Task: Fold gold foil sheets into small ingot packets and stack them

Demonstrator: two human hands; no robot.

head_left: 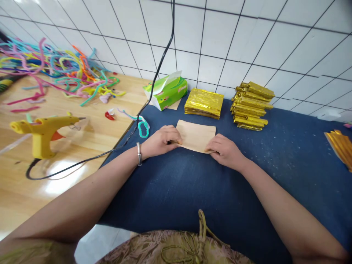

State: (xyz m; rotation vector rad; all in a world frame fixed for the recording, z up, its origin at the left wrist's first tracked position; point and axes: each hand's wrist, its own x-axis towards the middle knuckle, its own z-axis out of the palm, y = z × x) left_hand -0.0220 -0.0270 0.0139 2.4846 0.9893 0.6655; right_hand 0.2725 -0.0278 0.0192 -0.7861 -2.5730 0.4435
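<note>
In the head view, the left hand (168, 140) and the right hand (226, 149) each pinch a near corner of the brown sheet (195, 135) over the blue cloth (176, 194). At most its near edge seems folded; the rest looks unpleated. Farther off, a gold stack (204, 102) lies flat, while pleated gold bundles (250, 106) to its right look finished.

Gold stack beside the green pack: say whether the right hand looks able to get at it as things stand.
Probably yes, if it lets go first: the right hand grips the brown sheet, but the gold stack lies just beyond, its top uncovered and nothing tall between.
</note>
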